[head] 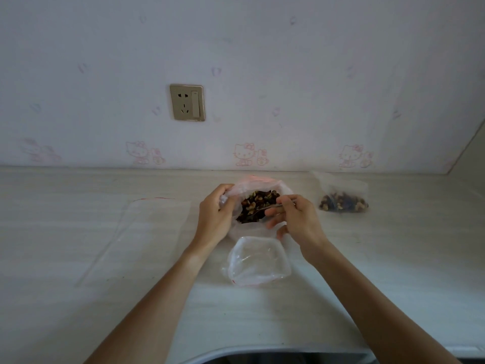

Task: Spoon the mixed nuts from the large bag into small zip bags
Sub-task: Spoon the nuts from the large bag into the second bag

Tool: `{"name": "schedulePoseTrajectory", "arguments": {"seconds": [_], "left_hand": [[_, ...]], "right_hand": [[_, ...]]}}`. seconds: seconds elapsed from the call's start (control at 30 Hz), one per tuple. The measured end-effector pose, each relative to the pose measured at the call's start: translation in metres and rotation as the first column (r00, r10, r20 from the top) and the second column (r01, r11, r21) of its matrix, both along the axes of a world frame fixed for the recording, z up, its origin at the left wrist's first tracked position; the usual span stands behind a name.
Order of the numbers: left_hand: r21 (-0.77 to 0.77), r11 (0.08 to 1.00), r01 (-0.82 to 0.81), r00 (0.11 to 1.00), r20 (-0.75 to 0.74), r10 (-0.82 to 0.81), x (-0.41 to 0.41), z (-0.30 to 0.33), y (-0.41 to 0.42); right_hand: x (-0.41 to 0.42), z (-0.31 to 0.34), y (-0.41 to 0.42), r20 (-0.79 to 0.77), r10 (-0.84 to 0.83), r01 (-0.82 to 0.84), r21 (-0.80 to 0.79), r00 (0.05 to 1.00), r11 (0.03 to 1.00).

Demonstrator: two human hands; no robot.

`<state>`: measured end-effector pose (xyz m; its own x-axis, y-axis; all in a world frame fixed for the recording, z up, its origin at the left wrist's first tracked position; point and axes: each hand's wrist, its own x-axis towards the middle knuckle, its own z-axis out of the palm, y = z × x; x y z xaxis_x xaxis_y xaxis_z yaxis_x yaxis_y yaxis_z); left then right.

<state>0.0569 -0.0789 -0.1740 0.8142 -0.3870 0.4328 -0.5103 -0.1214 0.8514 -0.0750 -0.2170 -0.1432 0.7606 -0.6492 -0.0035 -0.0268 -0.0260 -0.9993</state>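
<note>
A metal spoon [273,205], pinched in the right hand [294,219], is dipped leftward into the large nut bag [258,189], gripped open by the left hand [216,214]; the empty small zip bag [258,261] lies open just nearer.

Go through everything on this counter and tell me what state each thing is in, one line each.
large bag: open, nuts inside, mouth held by left hand.
spoon: pinched in right hand, bowl end in the nuts.
open small bag: mouth open, empty.
filled small bag: holds nuts; seal cannot be told.
flat bag: lying flat, empty.
wall socket: nothing plugged in.
</note>
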Motion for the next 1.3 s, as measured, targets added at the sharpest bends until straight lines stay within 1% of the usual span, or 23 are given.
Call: {"name": "schedulePoseTrajectory", "arguments": {"seconds": [0.1, 0.2, 0.3, 0.43, 0.53, 0.6, 0.7, 0.83, 0.9, 1.0, 1.07, 1.17, 1.23, 1.3], "left_hand": [[-0.001, 1.0, -0.017, 1.0, -0.012, 0.017, 0.0, 0.001, 0.0], [-0.007, 1.0, -0.025, 1.0, -0.018, 0.025, -0.002, 0.002, 0.0], [-0.015, 1.0, -0.028, 0.999, -0.045, 0.027, -0.001, 0.004, 0.0], [-0.048, 0.998, -0.035, 0.99, -0.14, 0.028, 0.0, 0.006, 0.003], [-0.058, 0.997, -0.044, 0.986, -0.161, 0.035, -0.002, 0.009, 0.005], [-0.039, 0.999, -0.013, 0.984, -0.178, 0.006, -0.003, 0.012, 0.006], [0.029, 0.998, 0.059, 0.975, -0.217, -0.051, -0.005, 0.02, 0.012], [0.058, 0.998, -0.023, 0.99, -0.14, 0.031, -0.011, 0.029, 0.023], [0.074, 0.995, -0.065, 0.996, -0.058, 0.07, -0.016, 0.031, 0.031], [0.097, 0.986, -0.137, 0.985, 0.115, 0.125, -0.027, 0.028, 0.048], [0.1, 0.982, -0.158, 0.976, 0.166, 0.14, -0.039, 0.025, 0.059], [0.151, 0.982, -0.113, 0.986, 0.142, 0.092, -0.061, 0.023, 0.071], [0.252, 0.967, -0.044, 0.996, 0.089, 0.022, -0.073, 0.02, 0.075], [0.364, 0.931, 0.003, 0.999, 0.044, -0.021, -0.083, 0.016, 0.077]], "right_hand": [[0.0, -0.002, -0.005, 0.011, 0.007, -0.009, 0.155, 1.0, 0.988], [-0.002, -0.007, -0.007, 0.039, -0.001, -0.008, 0.226, 0.999, 0.974], [-0.003, -0.009, -0.008, 0.057, -0.018, 0.003, 0.246, 0.998, 0.969], [-0.008, -0.01, -0.012, 0.081, -0.041, 0.02, 0.248, 0.996, 0.969], [-0.013, -0.008, -0.016, 0.1, -0.057, 0.033, 0.23, 0.993, 0.973], [-0.016, -0.005, -0.017, 0.111, -0.051, 0.026, 0.215, 0.992, 0.976], [-0.02, 0.002, -0.019, 0.135, -0.038, 0.008, 0.217, 0.99, 0.976], [-0.024, 0.014, -0.018, 0.163, -0.014, -0.021, 0.208, 0.987, 0.978], [-0.029, 0.018, -0.018, 0.183, 0.008, -0.043, 0.187, 0.983, 0.981], [-0.042, 0.024, -0.017, 0.229, 0.05, -0.087, 0.153, 0.972, 0.984], [-0.053, 0.026, -0.018, 0.261, 0.088, -0.127, 0.138, 0.961, 0.982], [-0.072, 0.026, -0.019, 0.29, 0.132, -0.174, 0.124, 0.948, 0.977], [-0.083, 0.023, -0.02, 0.292, 0.152, -0.197, 0.133, 0.944, 0.971], [-0.094, 0.019, -0.019, 0.282, 0.167, -0.214, 0.144, 0.945, 0.966]]}}
